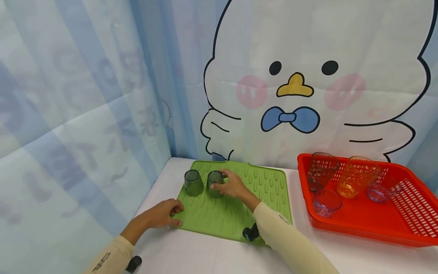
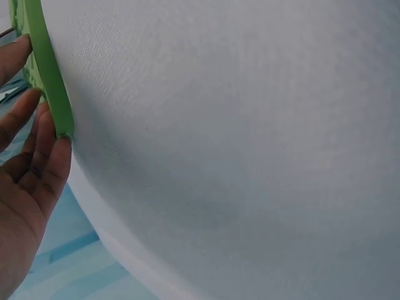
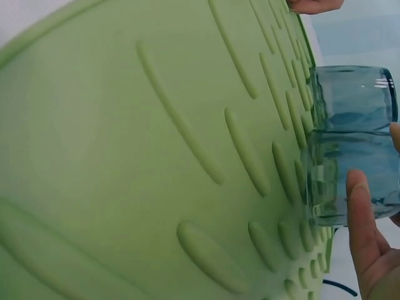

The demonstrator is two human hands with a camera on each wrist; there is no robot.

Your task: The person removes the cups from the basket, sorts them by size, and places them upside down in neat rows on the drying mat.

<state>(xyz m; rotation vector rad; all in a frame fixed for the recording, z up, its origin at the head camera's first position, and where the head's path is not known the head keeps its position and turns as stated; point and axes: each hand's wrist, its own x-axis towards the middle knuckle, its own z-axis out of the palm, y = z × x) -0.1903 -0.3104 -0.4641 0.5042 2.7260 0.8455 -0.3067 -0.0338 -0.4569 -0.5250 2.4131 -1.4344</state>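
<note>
On the green drying mat (image 1: 236, 217) stand two tinted clear glasses, apparently upside down. My right hand (image 1: 234, 185) grips the right glass (image 3: 328, 178), thumb on its near side and fingers around the far side; its base meets the mat. Just left of it stands the other glass (image 1: 193, 183), which nothing holds. At the mat's left front corner is my left hand (image 1: 162, 214), fingers loosely bent. Its fingertips touch the green mat edge (image 2: 53, 81) in the left wrist view.
A red plastic basket (image 1: 362, 224) stands to the right on the white table (image 1: 205, 255). Inside are a dark glass (image 1: 321, 171), an orange glass (image 1: 356, 179) and two purplish glass bowls (image 1: 326, 203). Printed curtains (image 1: 85, 114) hang at the left and back.
</note>
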